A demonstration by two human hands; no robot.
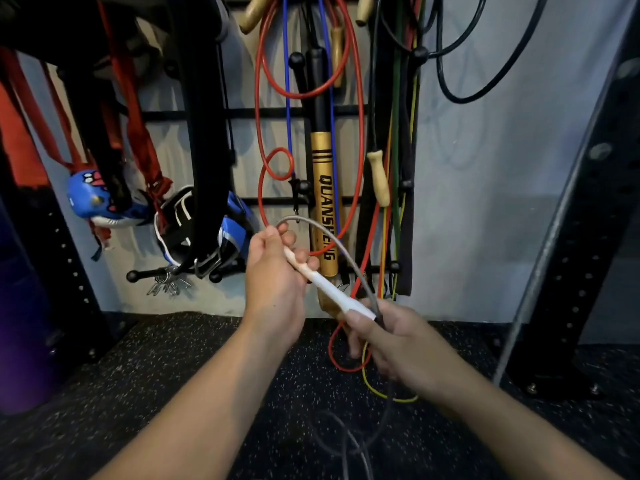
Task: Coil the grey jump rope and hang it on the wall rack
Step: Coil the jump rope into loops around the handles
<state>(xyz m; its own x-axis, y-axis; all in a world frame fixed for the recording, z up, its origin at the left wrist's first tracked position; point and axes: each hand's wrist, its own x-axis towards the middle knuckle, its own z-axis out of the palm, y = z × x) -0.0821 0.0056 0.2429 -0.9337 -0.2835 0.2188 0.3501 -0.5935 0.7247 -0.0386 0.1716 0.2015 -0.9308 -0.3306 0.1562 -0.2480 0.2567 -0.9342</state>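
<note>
My left hand (273, 271) grips the upper end of a white jump rope handle (329, 289), which slants down to the right. My right hand (391, 341) closes around the handle's lower end and the grey rope (346, 251). The grey cord arcs out of the top of my left fist, curves over the handle and runs down through my right hand. Below my hands it trails in blurred loops onto the floor. The black wall rack (263, 113) with ball-tipped pegs is straight ahead, behind my hands.
The rack holds red (360, 140), blue and black ropes, wooden handles, a gold bat (323, 202), resistance bands and a black belt. Blue gloves (104, 199) hang at left. A black steel upright (568, 237) stands at right. The floor (173, 368) is speckled rubber.
</note>
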